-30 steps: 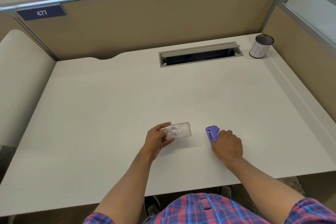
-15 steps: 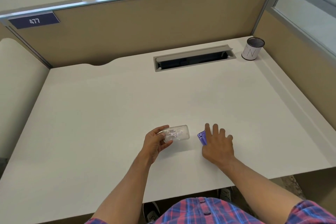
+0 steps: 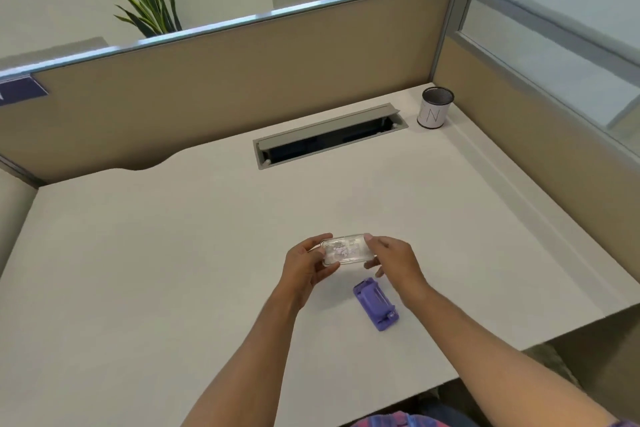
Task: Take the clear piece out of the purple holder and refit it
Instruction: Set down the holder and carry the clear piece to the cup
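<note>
The clear piece (image 3: 346, 251), a small transparent rectangular case with faint purple marks inside, is held a little above the desk between both hands. My left hand (image 3: 306, 267) grips its left end with thumb and fingers. My right hand (image 3: 393, 258) pinches its right end. The purple holder (image 3: 375, 303) lies flat on the white desk (image 3: 173, 270) just below and nearer to me than the clear piece, under my right wrist, with neither hand touching it.
A grey cable slot (image 3: 329, 135) with its lid up is cut into the desk at the back. A white pen cup with a dark mesh rim (image 3: 434, 108) stands at the back right corner. Tan partition walls (image 3: 242, 80) close the back and right sides.
My right hand has left the purple holder and come up to the right end of the clear piece. The holder now lies alone on the desk. The camera has tilted up.
</note>
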### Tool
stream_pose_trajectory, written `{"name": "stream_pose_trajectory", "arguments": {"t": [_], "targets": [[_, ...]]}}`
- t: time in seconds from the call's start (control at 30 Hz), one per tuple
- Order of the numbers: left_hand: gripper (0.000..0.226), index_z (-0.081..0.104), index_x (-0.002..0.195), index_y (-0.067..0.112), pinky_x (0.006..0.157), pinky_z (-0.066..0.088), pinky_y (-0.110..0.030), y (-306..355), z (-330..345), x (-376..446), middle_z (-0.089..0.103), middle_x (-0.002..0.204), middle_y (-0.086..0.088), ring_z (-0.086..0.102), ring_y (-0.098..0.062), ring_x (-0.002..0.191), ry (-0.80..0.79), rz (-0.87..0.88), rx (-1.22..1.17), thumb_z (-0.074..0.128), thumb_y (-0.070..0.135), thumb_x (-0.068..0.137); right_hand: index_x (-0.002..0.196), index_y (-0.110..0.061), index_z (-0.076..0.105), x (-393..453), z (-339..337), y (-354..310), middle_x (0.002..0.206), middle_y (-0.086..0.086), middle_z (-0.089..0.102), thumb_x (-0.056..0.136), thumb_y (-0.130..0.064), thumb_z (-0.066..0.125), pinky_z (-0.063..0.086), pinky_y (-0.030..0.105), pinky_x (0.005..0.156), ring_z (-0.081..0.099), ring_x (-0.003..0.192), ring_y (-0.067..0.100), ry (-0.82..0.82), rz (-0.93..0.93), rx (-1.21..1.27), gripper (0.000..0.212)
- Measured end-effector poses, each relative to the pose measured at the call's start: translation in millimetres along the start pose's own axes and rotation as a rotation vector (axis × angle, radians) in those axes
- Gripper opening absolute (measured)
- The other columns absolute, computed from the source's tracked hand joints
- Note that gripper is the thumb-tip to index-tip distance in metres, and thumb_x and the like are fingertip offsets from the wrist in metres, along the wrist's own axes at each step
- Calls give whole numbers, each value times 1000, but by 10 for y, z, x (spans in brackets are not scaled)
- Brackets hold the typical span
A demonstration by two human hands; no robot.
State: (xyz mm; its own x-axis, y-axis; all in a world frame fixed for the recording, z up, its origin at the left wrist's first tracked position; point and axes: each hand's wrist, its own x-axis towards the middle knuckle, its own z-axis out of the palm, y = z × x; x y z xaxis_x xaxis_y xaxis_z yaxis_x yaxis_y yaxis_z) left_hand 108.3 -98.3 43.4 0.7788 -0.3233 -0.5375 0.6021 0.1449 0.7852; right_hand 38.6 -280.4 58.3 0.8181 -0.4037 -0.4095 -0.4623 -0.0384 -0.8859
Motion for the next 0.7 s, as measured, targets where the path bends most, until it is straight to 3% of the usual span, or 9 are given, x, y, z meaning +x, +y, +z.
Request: {"name": "stream_pose_trajectory", "arguments": {"t": [0.2, 0.7], "targets": [[35, 73, 115, 5, 66, 63, -26, 233, 575, 444, 77, 100, -17, 77, -25, 83, -83, -1, 32, 47, -9, 97, 84, -8, 78, 373, -425, -122, 73, 8, 74, 96, -21, 67, 46, 28, 51, 64, 55, 15, 94, 25, 246, 21], [23, 73, 108, 7, 72, 63, -30, 811, 1868, 1645, 81, 93, -11, 79, -26, 86, -175, 86, 144, 52, 1, 100, 87, 1, 71, 1584, -1310, -528, 70, 13, 76, 87, -7, 72, 58, 24, 52, 73, 58, 21, 297, 96, 616, 8]]}}
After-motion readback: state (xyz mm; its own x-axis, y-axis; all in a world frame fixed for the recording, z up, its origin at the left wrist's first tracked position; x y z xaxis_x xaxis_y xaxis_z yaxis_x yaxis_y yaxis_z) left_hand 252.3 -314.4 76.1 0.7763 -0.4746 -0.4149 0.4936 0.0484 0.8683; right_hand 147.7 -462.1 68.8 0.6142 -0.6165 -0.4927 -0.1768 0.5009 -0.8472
